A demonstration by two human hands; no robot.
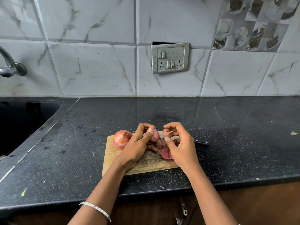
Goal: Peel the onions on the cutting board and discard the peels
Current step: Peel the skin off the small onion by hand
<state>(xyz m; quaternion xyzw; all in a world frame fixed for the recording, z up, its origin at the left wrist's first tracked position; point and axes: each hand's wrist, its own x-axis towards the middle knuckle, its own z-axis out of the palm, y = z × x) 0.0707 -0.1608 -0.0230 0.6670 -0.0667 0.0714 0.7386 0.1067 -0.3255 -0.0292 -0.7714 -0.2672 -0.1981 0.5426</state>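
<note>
Onion (155,135) gripped by left hand (138,146); right hand (180,146) pinches peel (167,133) over cutting board (112,153).

Wooden cutting board (113,158), scuffed; glossy speckled stone counter (227,127); papery onion (122,139); metal tap (9,65).

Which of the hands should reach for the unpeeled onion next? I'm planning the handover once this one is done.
Left. The unpeeled onion sits at the cutting board's left end, right beside the left hand, which grips the part-peeled onion. The right hand pinches peel on the far side.
</note>
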